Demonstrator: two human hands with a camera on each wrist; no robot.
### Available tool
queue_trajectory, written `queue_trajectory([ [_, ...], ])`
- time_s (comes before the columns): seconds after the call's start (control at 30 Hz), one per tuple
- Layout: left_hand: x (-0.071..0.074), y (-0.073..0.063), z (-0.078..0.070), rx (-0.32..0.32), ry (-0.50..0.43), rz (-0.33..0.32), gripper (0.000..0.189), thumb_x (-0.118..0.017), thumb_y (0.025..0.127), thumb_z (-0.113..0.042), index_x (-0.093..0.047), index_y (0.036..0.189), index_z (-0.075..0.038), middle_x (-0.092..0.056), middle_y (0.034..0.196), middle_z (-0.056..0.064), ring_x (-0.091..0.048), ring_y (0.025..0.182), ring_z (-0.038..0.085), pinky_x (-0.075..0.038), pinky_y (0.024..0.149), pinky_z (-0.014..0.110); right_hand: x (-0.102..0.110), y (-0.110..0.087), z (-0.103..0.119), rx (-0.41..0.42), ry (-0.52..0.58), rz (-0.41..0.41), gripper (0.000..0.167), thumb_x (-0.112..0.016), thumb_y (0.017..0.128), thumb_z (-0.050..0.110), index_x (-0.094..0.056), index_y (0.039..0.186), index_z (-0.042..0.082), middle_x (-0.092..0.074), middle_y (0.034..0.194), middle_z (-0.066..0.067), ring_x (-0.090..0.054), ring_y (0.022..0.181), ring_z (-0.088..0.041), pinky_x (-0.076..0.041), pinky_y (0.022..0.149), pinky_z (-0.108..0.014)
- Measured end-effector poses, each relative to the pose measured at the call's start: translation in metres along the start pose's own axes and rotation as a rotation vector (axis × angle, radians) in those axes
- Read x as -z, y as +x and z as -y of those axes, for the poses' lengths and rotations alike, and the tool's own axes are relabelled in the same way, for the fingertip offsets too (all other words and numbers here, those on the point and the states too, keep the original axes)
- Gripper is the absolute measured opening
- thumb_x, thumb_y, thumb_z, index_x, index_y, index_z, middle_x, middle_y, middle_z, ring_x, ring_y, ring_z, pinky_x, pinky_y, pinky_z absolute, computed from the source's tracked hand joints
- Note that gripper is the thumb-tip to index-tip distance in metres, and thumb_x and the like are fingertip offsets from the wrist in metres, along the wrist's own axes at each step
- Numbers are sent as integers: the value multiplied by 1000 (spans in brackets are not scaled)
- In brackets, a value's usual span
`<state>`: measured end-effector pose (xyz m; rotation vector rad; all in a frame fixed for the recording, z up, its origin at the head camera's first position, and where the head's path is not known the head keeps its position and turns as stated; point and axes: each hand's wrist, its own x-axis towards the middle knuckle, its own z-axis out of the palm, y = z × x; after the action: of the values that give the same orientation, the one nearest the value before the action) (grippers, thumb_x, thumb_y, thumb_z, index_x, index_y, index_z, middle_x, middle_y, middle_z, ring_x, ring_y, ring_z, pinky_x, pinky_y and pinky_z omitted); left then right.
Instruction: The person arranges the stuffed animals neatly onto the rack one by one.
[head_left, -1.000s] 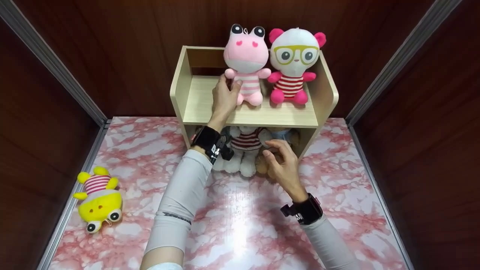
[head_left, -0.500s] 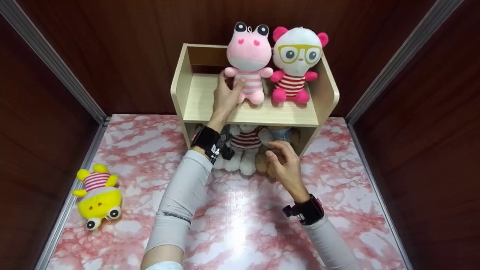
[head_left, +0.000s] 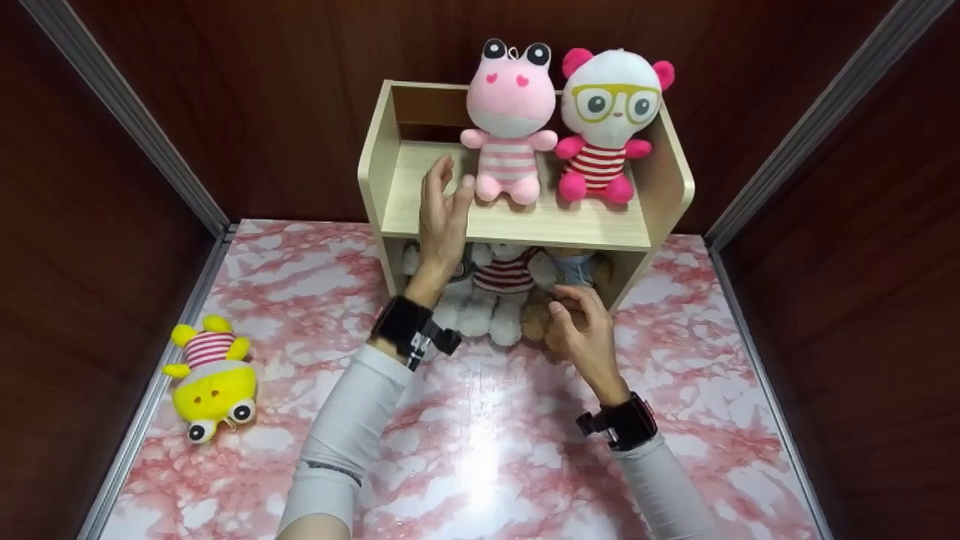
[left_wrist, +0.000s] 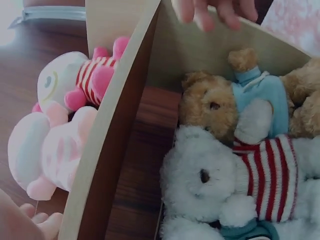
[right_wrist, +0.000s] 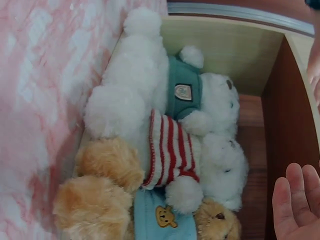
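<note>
On the upper shelf sits a pink frog plush (head_left: 511, 112) in a striped shirt. Just left of it is my left hand (head_left: 445, 217), fingers loosely bent and holding nothing, apart from the toy. A panda plush (head_left: 611, 112) with yellow glasses and pink limbs sits at the frog's right. My right hand (head_left: 592, 334) hovers in front of the lower compartment, fingers bent with nothing between them. Behind it, side by side, are a white bear in a striped sweater (right_wrist: 172, 147), a tan bear in light blue (left_wrist: 262, 100) and a white bear in green (right_wrist: 185, 90).
A yellow frog plush (head_left: 214, 382) lies on its back on the marbled floor at the left. The wooden shelf (head_left: 517, 225) has raised side panels and stands by the dark back wall (head_left: 300, 112). Metal strips (head_left: 757, 375) edge the floor on both sides.
My left hand has let go of the pink frog plush and drawn back to its left; the toy stays seated on the shelf. The view has shifted slightly; my right hand keeps its pose.
</note>
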<state>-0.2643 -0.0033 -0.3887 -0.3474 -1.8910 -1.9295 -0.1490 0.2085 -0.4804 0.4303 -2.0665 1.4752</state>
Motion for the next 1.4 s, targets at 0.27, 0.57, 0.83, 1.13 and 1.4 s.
queue_trajectory([
  [0.27, 11, -41, 22, -301, 92, -57, 64, -47, 99, -42, -51, 140, 7, -54, 140, 22, -52, 131, 33, -49, 105, 46, 0, 0, -7, -18, -15, -7, 22, -68, 96, -6, -67, 116, -12, -65, 113, -26, -66, 98, -17, -54, 85, -20],
  [0.57, 27, -79, 47, -518, 184, -65, 55, -48, 103, -39, -56, 134, 5, -58, 132, 20, -57, 120, 31, -46, 102, 41, 0, -2, -10, -29, -26, -16, 22, -67, 96, -6, -67, 117, -14, -65, 112, -28, -65, 98, -13, -51, 88, -18],
  [0.83, 54, -102, 68, -501, 244, -26, 51, -52, 101, -36, -57, 133, 4, -58, 133, 21, -56, 124, 34, -43, 110, 42, 0, -5, -13, -29, -30, -11, 22, -67, 97, -6, -67, 118, -12, -64, 114, -27, -63, 100, -11, -51, 89, -19],
  [1.13, 116, -101, 88, -468, 331, -128, 45, -55, 93, -24, -63, 126, 5, -61, 126, 25, -58, 117, 38, -43, 108, 44, 3, -6, -13, -44, -26, -7, 22, -66, 97, -5, -67, 117, -14, -64, 115, -25, -63, 101, -10, -51, 89, -21],
  [1.4, 191, -100, 95, -273, 550, -215, 35, -66, 90, -12, -64, 121, 4, -56, 133, 25, -53, 126, 38, -41, 110, 50, 2, -10, -14, -44, -44, -1, 22, -67, 96, -6, -67, 117, -13, -65, 114, -25, -63, 99, -11, -53, 87, -24],
])
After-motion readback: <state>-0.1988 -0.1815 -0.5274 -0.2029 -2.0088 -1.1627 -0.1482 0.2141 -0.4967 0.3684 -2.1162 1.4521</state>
